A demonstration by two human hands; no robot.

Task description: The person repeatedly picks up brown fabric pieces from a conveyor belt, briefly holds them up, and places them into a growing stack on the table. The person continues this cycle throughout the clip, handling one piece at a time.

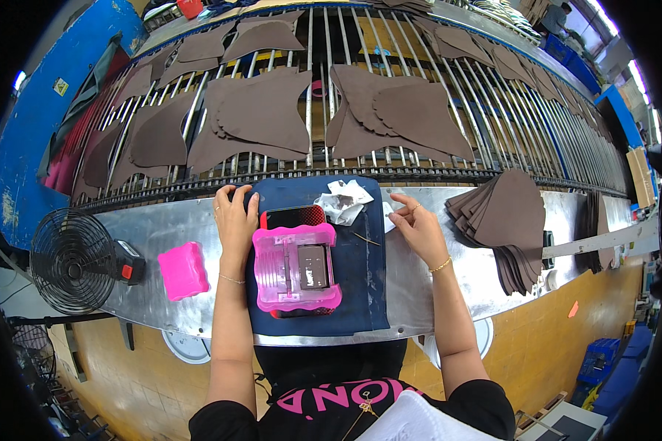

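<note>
My left hand (234, 219) rests at the left edge of a dark blue mat (364, 294), fingers bent, apart and holding nothing. Beside it on the mat stands a clear pink box (276, 275) with a wavy rim, a dark brown block (314, 266) with white marks inside it. A flat black and red object (301, 216) lies partly hidden beneath the box. Crumpled white paper (343, 200) sits at the mat's far right. Just right of it, my right hand (421, 231) has a small white scrap (388, 219) at its thumb and fingertips, apparently pinched.
A pink wavy-edged lid (184, 271) and a black fan (73, 261) are on the left of the metal table (412, 305). Stacked brown cut pieces (504, 228) lie at right. Beyond, more brown pieces (261, 110) lie on a rack of metal rods. A thin stick (366, 239) crosses the mat.
</note>
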